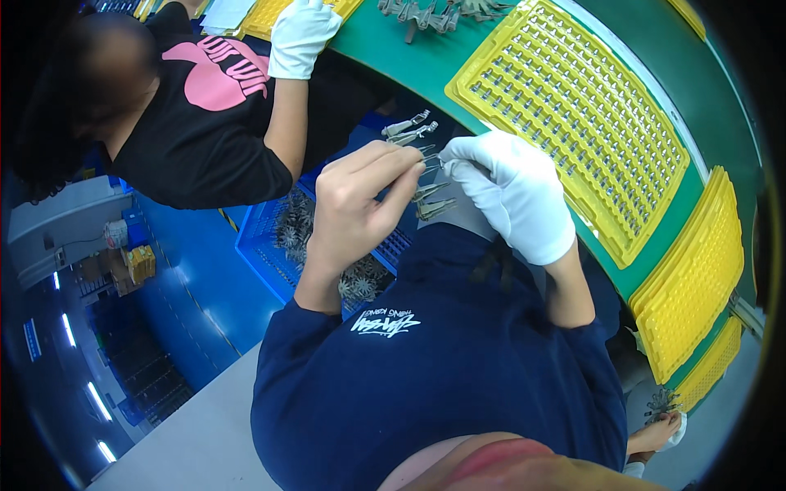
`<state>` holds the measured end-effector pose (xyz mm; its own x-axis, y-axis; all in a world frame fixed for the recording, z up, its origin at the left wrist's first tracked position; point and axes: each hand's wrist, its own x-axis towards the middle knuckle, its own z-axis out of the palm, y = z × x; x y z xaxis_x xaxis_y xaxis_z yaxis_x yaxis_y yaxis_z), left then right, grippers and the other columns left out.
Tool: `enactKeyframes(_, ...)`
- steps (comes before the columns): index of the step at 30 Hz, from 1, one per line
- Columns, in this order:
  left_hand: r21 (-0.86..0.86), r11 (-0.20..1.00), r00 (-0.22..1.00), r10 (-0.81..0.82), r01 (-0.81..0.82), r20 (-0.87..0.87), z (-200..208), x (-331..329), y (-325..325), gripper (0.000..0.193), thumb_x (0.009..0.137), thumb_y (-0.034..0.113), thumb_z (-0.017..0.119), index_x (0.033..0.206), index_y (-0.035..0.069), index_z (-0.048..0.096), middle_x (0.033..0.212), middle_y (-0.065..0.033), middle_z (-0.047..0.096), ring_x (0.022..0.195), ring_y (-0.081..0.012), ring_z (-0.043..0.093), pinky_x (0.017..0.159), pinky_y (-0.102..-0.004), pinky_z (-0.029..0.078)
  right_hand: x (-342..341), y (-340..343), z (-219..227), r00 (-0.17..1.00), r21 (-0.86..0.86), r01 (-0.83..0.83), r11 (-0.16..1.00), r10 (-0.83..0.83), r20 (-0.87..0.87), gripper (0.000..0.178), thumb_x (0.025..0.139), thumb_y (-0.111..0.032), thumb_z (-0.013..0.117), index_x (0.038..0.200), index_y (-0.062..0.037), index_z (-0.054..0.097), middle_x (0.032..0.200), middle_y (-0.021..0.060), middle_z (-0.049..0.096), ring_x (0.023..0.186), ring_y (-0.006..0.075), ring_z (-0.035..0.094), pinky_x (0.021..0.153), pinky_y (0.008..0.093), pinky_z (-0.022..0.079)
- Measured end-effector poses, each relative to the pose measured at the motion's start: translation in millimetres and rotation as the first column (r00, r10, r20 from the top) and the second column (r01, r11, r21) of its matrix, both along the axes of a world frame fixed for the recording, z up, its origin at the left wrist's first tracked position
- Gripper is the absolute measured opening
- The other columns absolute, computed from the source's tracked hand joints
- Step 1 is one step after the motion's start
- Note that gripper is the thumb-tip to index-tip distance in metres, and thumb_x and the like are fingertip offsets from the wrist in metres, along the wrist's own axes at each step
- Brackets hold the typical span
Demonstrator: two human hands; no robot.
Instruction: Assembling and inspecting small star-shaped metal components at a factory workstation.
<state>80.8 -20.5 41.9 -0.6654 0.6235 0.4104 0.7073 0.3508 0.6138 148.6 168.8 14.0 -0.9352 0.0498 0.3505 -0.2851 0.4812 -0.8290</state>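
Observation:
My left hand (360, 200), bare, is closed with thumb and fingers pinched on a fan-shaped rack of metal clips (434, 206). Its slim clips stick out on both sides of my fingertips, and the rack's middle is hidden behind the hand. Close by on the right, my right hand (512, 192) wears a white glove. Its thumb and fingertips are pinched together at the end of one clip; what lies between them is too small and covered to make out. Both hands are held in front of my chest, near the table edge.
A yellow tray (485, 92) with rows of small metal parts lies on the green table (364, 39). Stacked yellow trays (688, 282) stand rightward. A blue crate (260, 245) holds several metal clip racks (358, 282). Left, a co-worker's gloved hand (303, 37); lower right, another person's hand (655, 434).

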Motion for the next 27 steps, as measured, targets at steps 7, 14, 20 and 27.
enactKeyframes(7,-0.001,1.0,0.999,-0.025,0.025,-0.047,11,4,2,0.009,0.078,-0.002,0.072,0.087,-0.003,0.069,0.077,-0.0134,0.067,0.065,-0.0272,0.066,0.059,-0.0325,0.052,3,1,9,0.997,0.015,0.021,1.0,-0.02,-0.073,0.014,0.086,-0.005,0.068,0.1,-0.0053,0.069,0.085,0.01,0.068,0.08,0.0279,0.066,0.073,0.0349,0.051)
enactKeyframes(14,-0.01,0.994,0.994,-0.11,0.11,0.0,7,7,-1,0.011,0.081,-0.002,0.07,0.091,-0.003,0.068,0.082,-0.0137,0.067,0.071,-0.0295,0.067,0.063,-0.035,0.053,6,9,9,0.995,0.068,-0.088,0.994,0.091,-0.041,0.016,0.089,-0.011,0.068,0.104,-0.0046,0.069,0.091,0.012,0.067,0.085,0.0318,0.064,0.077,0.0385,0.051)
enactKeyframes(20,-0.021,0.989,0.989,-0.149,0.149,-0.002,5,10,-3,0.011,0.081,-0.001,0.071,0.092,-0.004,0.068,0.08,-0.0141,0.066,0.07,-0.0295,0.066,0.062,-0.0352,0.052,12,5,17,0.994,0.236,-0.054,0.97,0.074,-0.078,0.015,0.091,-0.012,0.065,0.105,-0.008,0.068,0.089,0.0097,0.065,0.083,0.0289,0.062,0.076,0.0373,0.051)
enactKeyframes(27,-0.047,0.993,0.994,-0.111,0.111,0.016,0,17,0,0.012,0.082,-0.001,0.07,0.093,-0.003,0.068,0.081,-0.0139,0.065,0.069,-0.0301,0.065,0.062,-0.0367,0.052,17,-1,5,0.994,0.346,0.004,0.938,0.034,-0.105,0.019,0.09,-0.01,0.063,0.109,-0.0103,0.066,0.091,0.0084,0.062,0.088,0.0279,0.061,0.077,0.0364,0.05)
